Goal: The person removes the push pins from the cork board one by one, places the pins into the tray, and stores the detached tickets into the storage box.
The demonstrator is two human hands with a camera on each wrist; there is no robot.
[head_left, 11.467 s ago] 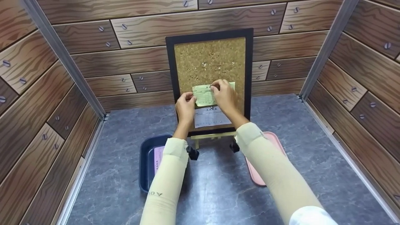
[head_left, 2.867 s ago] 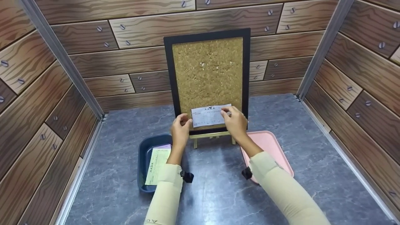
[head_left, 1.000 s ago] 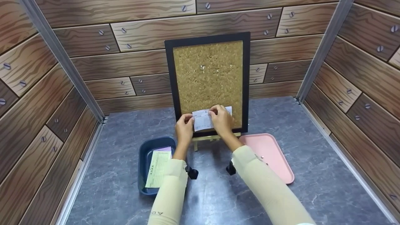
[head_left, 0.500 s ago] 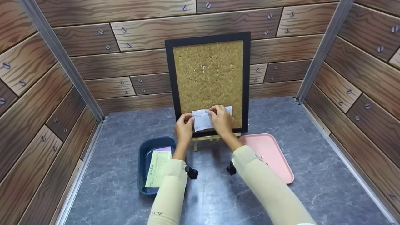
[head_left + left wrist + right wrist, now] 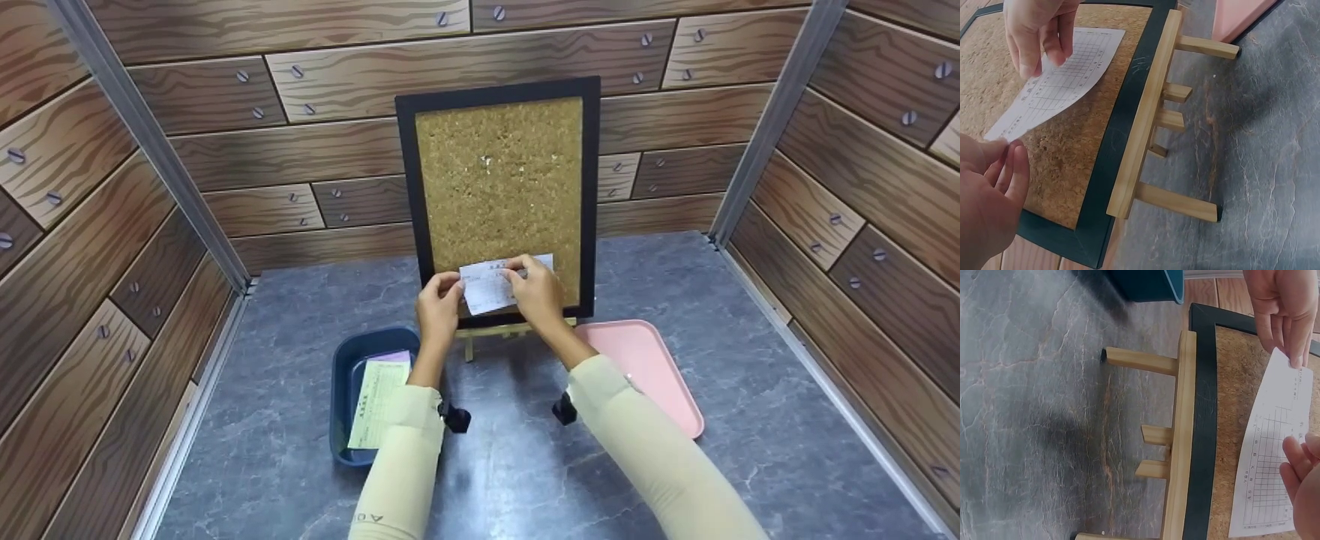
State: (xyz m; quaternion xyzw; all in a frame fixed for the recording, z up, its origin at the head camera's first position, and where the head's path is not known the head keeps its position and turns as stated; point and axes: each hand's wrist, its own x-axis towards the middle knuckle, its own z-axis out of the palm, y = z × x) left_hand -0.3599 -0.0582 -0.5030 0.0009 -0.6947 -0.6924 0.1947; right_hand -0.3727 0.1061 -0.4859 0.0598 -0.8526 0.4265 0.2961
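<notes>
A cork board in a black frame stands on a small wooden easel. Low on the board is a white printed slip, which both hands hold. My left hand pinches the slip's left corner, and my right hand pinches its top edge near the middle. In the left wrist view the slip bows away from the cork between my left hand and right hand. The right wrist view shows the slip standing off the board. Whether a pin is in it is hidden.
A dark blue tray left of the easel holds a green slip on a pink one. A pink tray lies to the right. Wood-patterned walls close in the grey marbled tabletop on three sides.
Earlier a green slip came off the board and went into the blue tray. In the last second the white slip has tilted and lifted off the cork; my right forearm has swung slightly right.
</notes>
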